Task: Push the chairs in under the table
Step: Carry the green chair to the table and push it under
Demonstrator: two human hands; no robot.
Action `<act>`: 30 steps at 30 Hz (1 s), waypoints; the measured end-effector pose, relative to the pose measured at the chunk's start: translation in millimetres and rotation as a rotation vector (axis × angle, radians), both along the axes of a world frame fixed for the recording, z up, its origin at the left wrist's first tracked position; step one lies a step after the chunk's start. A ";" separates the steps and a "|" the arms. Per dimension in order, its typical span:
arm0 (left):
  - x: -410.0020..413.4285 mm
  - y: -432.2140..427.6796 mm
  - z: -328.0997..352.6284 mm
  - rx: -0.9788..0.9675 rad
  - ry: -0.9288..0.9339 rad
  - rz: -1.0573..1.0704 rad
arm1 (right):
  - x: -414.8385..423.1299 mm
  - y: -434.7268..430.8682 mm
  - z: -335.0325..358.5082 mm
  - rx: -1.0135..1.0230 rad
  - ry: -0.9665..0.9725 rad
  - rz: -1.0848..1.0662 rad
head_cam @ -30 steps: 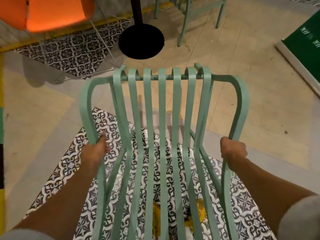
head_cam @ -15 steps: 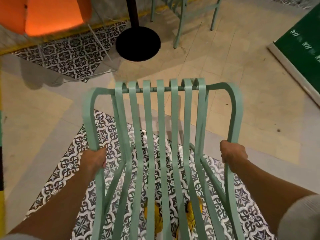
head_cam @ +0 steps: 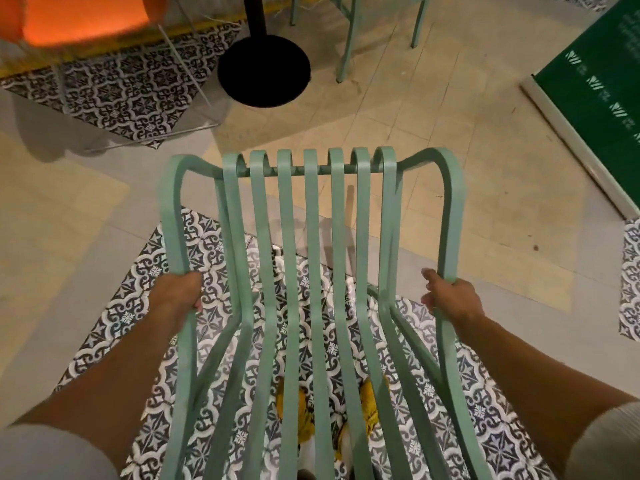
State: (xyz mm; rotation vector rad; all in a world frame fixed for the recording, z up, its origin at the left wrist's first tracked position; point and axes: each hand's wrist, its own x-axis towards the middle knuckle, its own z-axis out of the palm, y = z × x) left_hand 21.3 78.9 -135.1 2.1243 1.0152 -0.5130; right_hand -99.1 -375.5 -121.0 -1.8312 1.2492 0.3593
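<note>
Head view looks down on a mint-green slatted metal chair standing on patterned tile. Left hand and right hand each wrap an armrest rail, likely to steer it evenly toward the black pedestal table base ahead.

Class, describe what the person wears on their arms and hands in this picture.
Both hands, the left hand and the right hand, are bare: no gloves, rings or watch visible. Forearms are uncovered. A light grey short sleeve shows at each upper arm, at the frame's lower corners.
</note>
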 end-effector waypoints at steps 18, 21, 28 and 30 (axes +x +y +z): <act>-72.7 20.9 0.3 -0.094 0.177 -0.167 | -95.6 25.3 -32.6 -0.246 0.152 0.262; -108.9 25.3 -4.9 0.036 0.287 -0.272 | -87.9 25.0 -30.6 -0.250 0.160 0.264; -100.3 16.1 -2.2 0.134 0.199 -0.285 | -73.1 17.6 -26.4 -0.284 0.201 0.312; -98.3 11.3 -0.2 0.160 0.162 -0.282 | -72.1 13.6 -22.5 -0.306 0.209 0.319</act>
